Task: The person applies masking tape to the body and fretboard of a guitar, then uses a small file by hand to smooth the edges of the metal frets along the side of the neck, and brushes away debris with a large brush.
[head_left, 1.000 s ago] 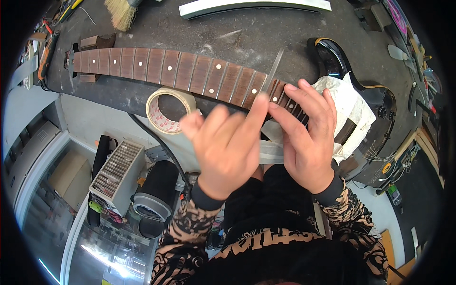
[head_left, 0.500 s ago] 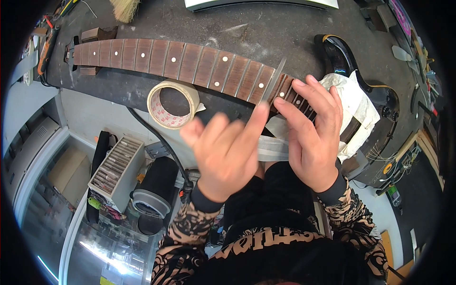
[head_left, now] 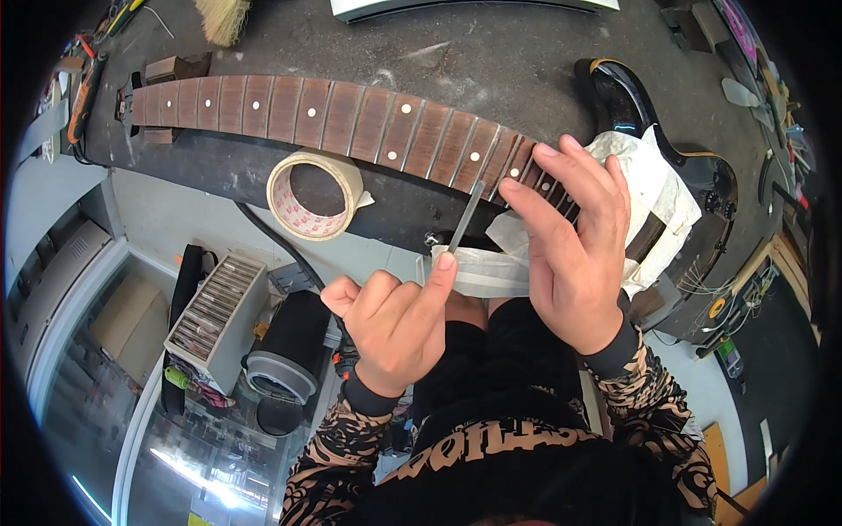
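Note:
A black electric guitar [head_left: 715, 180] lies along the bench, its brown fretboard [head_left: 364, 118] with white dot inlays facing up. My left hand [head_left: 395, 329] is closed on a slim flat metal file [head_left: 467, 219], index finger stretched along it. The file's far tip reaches the near edge of the fretboard, close to the body end. My right hand [head_left: 574, 237] rests with fingertips on the upper frets, thumb and fingers spread. White paper and masking tape [head_left: 662, 180] cover part of the guitar body beside that hand.
A roll of masking tape [head_left: 316, 195] stands against the neck's near side. Wooden blocks [head_left: 178, 67] sit by the headstock. A straw brush [head_left: 224, 19] lies at the far left, loose strings [head_left: 706, 280] at the right. Below the bench are a white box [head_left: 217, 307] and a black bin [head_left: 289, 346].
My left hand has drawn the file back toward me, from across the fretboard to its near edge. My right hand stays almost in place. The guitar appears shifted slightly left.

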`<state>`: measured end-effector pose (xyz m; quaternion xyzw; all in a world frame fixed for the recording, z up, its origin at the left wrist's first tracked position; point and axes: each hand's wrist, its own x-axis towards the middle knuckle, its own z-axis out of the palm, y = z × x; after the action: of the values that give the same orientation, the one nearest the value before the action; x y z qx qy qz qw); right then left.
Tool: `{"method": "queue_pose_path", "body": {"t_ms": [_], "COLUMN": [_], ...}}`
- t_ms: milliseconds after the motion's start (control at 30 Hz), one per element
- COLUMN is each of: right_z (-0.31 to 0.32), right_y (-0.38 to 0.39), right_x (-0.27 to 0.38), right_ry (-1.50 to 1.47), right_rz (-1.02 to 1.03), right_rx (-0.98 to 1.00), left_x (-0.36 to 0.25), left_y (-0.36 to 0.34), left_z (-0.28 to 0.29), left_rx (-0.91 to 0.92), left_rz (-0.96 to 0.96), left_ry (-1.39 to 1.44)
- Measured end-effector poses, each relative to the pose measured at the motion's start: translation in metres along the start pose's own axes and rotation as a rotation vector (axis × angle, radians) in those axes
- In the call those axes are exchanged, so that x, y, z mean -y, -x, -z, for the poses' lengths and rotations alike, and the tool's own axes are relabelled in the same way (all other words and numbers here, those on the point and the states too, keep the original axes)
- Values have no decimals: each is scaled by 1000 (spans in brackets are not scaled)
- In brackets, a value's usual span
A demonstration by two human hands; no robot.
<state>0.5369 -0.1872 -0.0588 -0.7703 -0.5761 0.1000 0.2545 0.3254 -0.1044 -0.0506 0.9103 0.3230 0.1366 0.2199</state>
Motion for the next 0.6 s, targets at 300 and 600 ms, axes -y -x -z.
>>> {"method": "queue_pose_path", "body": {"t_ms": [300,600], "right_z": [-1,0], "right_y": [1,-1], "right_x": [-1,0], "right_ry": [1,3], "right_rz": [-13,-1], "right_rx": [-7,-13], "left_x": [3,2], "left_y": [-27,-68], "left_z": [-16,-30], "left_rx": [-82,-184], "left_rz": [-64,-94], "left_ry": [28,49]}}
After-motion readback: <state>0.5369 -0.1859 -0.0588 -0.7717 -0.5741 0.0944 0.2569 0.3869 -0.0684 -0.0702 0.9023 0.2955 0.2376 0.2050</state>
